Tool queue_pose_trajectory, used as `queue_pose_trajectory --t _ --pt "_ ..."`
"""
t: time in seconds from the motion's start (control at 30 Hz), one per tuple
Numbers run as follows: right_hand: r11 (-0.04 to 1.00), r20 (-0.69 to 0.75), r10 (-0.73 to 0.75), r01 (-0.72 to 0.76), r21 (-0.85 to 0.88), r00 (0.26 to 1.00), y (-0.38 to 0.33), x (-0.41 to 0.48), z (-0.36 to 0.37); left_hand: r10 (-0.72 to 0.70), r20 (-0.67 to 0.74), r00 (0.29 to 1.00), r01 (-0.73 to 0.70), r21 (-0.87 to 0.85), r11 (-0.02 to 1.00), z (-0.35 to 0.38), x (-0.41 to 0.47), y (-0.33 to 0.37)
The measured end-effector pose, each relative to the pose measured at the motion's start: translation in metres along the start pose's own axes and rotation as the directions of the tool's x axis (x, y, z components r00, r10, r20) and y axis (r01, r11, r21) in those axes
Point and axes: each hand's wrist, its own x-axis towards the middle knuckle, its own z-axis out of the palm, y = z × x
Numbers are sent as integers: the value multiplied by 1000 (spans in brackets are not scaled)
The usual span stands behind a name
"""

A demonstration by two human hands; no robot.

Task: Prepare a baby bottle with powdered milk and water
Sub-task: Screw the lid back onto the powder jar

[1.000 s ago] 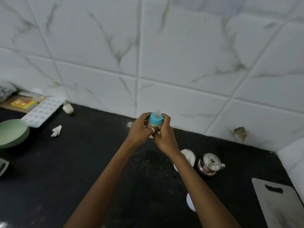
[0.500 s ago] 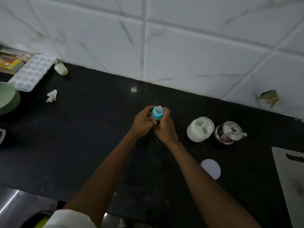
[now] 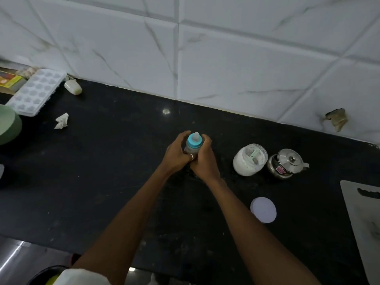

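A small baby bottle (image 3: 193, 143) with a blue collar and clear teat stands upright near the middle of the black counter (image 3: 102, 171). My left hand (image 3: 176, 154) wraps its left side and my right hand (image 3: 204, 159) wraps its right side, so most of the bottle's body is hidden. To the right stands an open clear jar of white milk powder (image 3: 249, 160) with a scoop inside. Its white round lid (image 3: 263, 209) lies flat nearer to me. A small steel pot with a lid (image 3: 285, 164) stands beside the jar.
A white cutting board (image 3: 364, 219) lies at the right edge. At far left are a green bowl (image 3: 8, 125), a white ice tray (image 3: 36, 91), a crumpled paper scrap (image 3: 61, 121) and a small white object (image 3: 73, 87). The tiled wall runs behind the counter.
The view has tilted down from the wall to the counter. Both hands stay around the bottle, which has come down from a raised position to the counter surface.
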Motion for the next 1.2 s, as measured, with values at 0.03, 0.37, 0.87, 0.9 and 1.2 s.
queue_pose_trajectory --t 0.03,0.37,0.87,0.9,1.2 --pt "1000 2 10 -10 3 1000 0 -1 -1 -7 -5 1000 7 6 1000 0 -2 0" --pt "998 -52 36 -33 58 998 0 -40 -38 -213 -251 944 208 -46 977 22 -59 2" --pt "975 -319 -179 125 -182 931 59 -144 -157 -86 -229 970 88 -5 996 134 -99 75" --pt "969 -304 -165 96 -229 938 70 -152 -160 -88 -222 971 90 1 996 139 -98 77" --pt "865 23 187 -154 -478 982 127 -195 -146 -115 -195 974 126 43 991 159 -99 75"
